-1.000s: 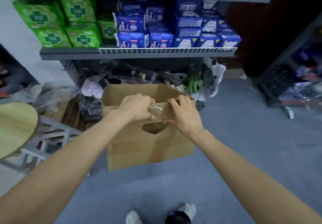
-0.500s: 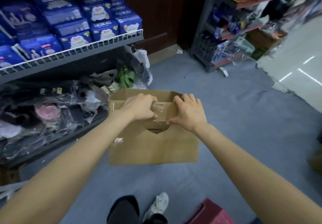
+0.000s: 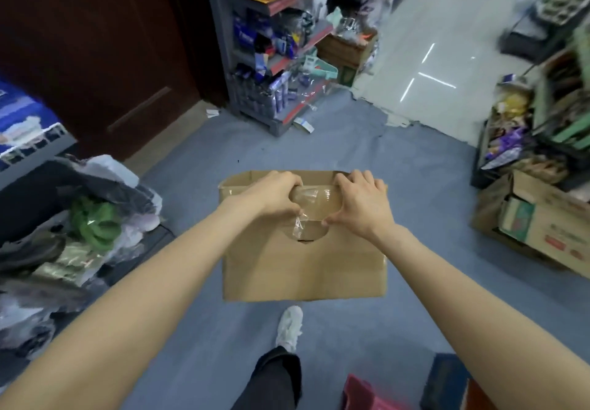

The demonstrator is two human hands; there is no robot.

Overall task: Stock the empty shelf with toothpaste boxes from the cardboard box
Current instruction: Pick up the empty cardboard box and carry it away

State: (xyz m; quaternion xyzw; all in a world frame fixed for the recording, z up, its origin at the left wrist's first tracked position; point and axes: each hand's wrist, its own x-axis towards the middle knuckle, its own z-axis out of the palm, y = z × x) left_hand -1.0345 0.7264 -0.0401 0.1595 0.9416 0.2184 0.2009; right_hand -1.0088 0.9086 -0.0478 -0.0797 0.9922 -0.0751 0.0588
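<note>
Cardboard box point(image 3: 303, 263): hanging at frame centre, clear of the blue floor point(image 3: 415, 186), near face toward the camera.
Left hand point(image 3: 274, 194): curling over the box's top edge at 11 o'clock of the handle cutout point(image 3: 308, 231), gripping the taped rim.
Right hand point(image 3: 360, 200): gripping the same rim at 1 o'clock of the cutout.
Hidden: box contents are lying out of sight; fingertips are disappearing inside.
Axis: the long side is running 9 to 3 o'clock, the opening facing up.
Shoe point(image 3: 289, 326): standing at 6 o'clock.
</note>
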